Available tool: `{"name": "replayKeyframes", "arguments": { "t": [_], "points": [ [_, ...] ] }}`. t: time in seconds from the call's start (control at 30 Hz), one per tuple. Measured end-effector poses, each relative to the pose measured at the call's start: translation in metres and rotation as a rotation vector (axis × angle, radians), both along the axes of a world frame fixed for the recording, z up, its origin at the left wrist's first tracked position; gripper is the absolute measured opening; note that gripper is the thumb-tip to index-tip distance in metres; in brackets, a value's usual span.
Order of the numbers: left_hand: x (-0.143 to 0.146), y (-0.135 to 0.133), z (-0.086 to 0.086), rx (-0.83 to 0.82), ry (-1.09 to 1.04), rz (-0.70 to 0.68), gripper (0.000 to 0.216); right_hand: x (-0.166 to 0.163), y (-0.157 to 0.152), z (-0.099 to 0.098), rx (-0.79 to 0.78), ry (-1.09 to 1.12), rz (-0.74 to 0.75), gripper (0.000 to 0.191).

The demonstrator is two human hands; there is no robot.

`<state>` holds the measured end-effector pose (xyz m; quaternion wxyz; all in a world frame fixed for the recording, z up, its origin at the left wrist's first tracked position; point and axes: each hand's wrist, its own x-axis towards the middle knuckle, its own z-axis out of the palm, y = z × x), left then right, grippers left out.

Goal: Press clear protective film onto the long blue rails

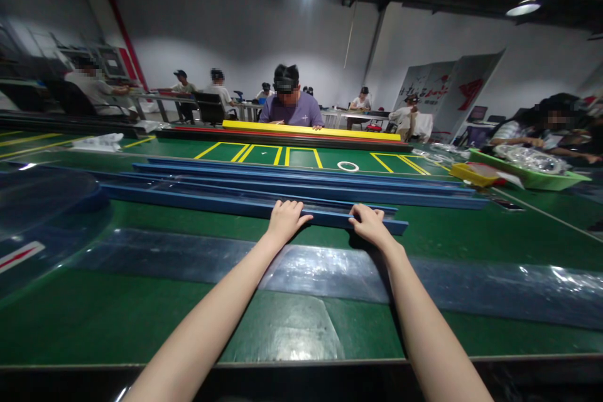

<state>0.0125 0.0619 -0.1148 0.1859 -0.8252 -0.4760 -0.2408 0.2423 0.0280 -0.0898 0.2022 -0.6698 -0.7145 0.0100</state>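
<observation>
A long blue plastic channel (188, 198) lies across the green table, its right end a little past my right hand. My left hand (285, 220) is closed over its near wall, with fingers reaching into the trough and the thumb pointing right. Near the right end, my right hand (368, 223) grips the same channel with bent fingers; its fingertips are partly hidden. Just behind lie more blue channels (424, 196), parallel to this one. A wide clear plastic strip (325, 267) runs flat along the table, under my forearms.
A roll of clear plastic (47, 213) sits at the left. A white ring (347, 166), a yellow tray (473, 173), a green tray (532, 176) and a phone (507, 204) lie farther off. Across the table, a person (294, 107) sits behind a yellow bar (311, 129).
</observation>
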Motion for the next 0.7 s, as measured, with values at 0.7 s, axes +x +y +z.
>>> {"name": "replayKeyframes", "arguments": {
  "t": [0.7],
  "points": [
    [0.001,-0.002,0.001,0.004,-0.009,0.003,0.036,-0.054,0.003,-0.011,0.267,-0.060,0.129,0.018]
  ]
}}
